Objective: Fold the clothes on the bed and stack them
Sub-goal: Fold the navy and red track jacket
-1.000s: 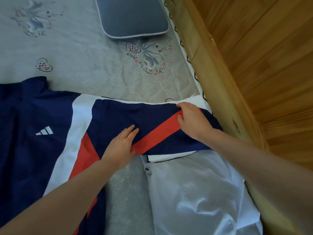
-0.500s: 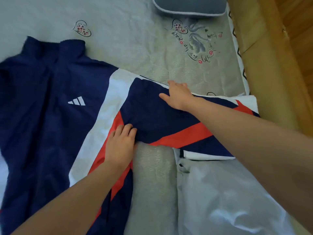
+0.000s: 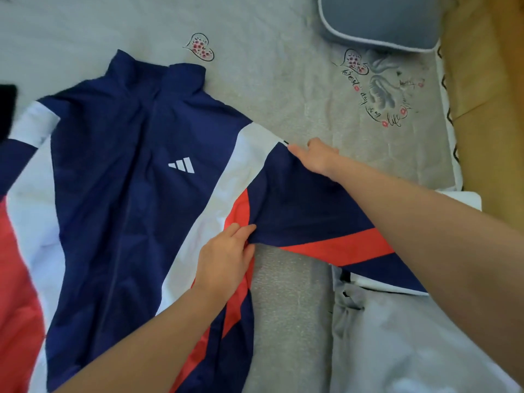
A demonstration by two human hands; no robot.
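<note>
A navy track jacket (image 3: 119, 194) with white and red panels and a white three-stripe logo on the chest lies flat, front up, across the middle of the bed (image 3: 269, 80), its stand-up collar pointing to the far edge. One sleeve (image 3: 306, 211) runs out sideways toward the bed's right edge, crossed by a red band. A pale grey garment (image 3: 411, 341) lies crumpled at the near right corner, just under the sleeve's end.

The bed carries a light grey quilted cover printed with small hearts and script. A grey-blue pillow (image 3: 380, 21) with white piping sits at the far right corner, and a wooden bed frame (image 3: 482, 95) borders the right edge.

The left hand (image 3: 226, 262) rests at the jacket's armpit, its fingers (image 3: 241, 231) close together and bent, pinching the cloth where the sleeve meets the body. The right hand (image 3: 317, 158) lies on the sleeve's upper edge at the shoulder seam, fingers curled down onto the fabric, thumb pointing along the seam.
</note>
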